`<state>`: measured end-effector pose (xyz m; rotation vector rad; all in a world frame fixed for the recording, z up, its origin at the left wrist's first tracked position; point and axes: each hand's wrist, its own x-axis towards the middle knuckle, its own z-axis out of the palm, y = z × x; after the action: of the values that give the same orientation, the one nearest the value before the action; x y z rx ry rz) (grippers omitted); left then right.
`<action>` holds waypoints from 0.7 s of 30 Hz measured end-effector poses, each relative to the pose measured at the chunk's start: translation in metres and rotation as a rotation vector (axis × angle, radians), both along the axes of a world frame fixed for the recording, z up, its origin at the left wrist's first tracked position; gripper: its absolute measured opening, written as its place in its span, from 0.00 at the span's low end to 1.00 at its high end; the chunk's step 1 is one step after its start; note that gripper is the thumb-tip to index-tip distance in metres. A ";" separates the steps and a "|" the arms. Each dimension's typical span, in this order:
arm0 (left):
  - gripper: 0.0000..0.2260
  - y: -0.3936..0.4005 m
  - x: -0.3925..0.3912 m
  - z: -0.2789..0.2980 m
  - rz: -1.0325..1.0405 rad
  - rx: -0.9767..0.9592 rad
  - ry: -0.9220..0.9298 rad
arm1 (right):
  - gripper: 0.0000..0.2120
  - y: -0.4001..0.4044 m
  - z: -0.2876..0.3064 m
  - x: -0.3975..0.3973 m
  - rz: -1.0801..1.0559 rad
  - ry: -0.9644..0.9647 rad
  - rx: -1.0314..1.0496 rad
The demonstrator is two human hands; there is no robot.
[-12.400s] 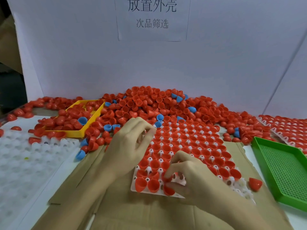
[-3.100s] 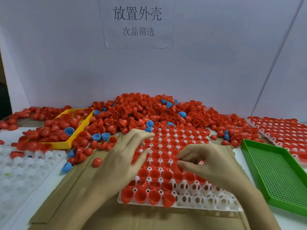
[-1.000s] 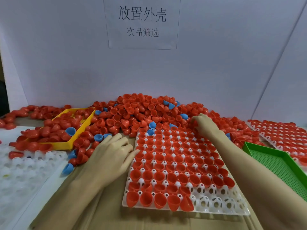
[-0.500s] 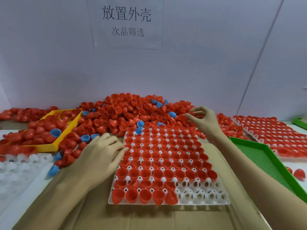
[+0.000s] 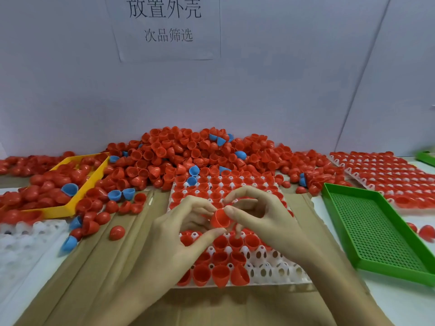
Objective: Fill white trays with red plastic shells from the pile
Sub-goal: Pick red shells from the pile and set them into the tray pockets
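Both hands meet above the middle of the white tray (image 5: 280, 275), the right hand (image 5: 266, 222) and the left hand (image 5: 179, 231) together pinching one red shell (image 5: 220, 218) between thumb and fingertips, its open mouth turned toward the camera. Beneath them the tray lies on brown cardboard (image 5: 113, 267) with most cells filled and bare white cells at its near right corner. Behind it the pile of red shells (image 5: 188, 156), dotted with blue shells (image 5: 121, 194), spreads along the surface into a yellow tray (image 5: 77, 203) at left, while a green tray (image 5: 376, 231) and a second filled white tray (image 5: 388, 172) sit at right.
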<state>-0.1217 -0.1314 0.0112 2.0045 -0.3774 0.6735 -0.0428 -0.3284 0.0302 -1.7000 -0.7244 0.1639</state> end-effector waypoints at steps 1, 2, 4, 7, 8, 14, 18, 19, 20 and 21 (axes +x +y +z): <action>0.14 0.000 0.001 -0.001 0.005 -0.030 0.002 | 0.11 0.002 -0.004 0.001 -0.009 0.003 0.013; 0.13 0.001 0.002 -0.002 0.004 -0.044 0.008 | 0.13 0.003 -0.007 0.002 -0.018 0.003 0.028; 0.13 0.001 0.003 -0.005 -0.002 -0.027 0.012 | 0.14 0.001 -0.012 0.004 -0.010 -0.024 0.029; 0.14 -0.001 0.003 -0.007 0.013 0.062 -0.021 | 0.10 -0.002 -0.014 0.007 -0.006 -0.122 -0.075; 0.13 -0.001 0.002 -0.007 0.014 0.100 -0.038 | 0.09 -0.002 -0.015 0.007 -0.014 -0.141 -0.098; 0.06 0.009 0.000 0.003 0.057 0.201 -0.046 | 0.06 -0.035 0.003 0.014 0.037 -0.193 -0.339; 0.03 0.030 0.007 0.009 0.180 0.237 -0.047 | 0.06 -0.056 0.012 0.014 0.181 -0.138 -0.525; 0.03 0.034 0.009 0.009 0.195 0.229 -0.036 | 0.06 -0.059 0.011 0.014 0.201 -0.132 -0.576; 0.03 0.038 0.010 0.009 0.206 0.229 -0.027 | 0.07 -0.060 0.009 0.014 0.208 -0.148 -0.637; 0.04 0.040 0.012 0.008 0.216 0.239 -0.020 | 0.07 -0.060 0.007 0.014 0.203 -0.175 -0.703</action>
<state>-0.1101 -0.0909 0.0196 2.2895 -0.2652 0.8142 -0.0292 -0.3885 0.0368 -2.3228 -1.0498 0.4569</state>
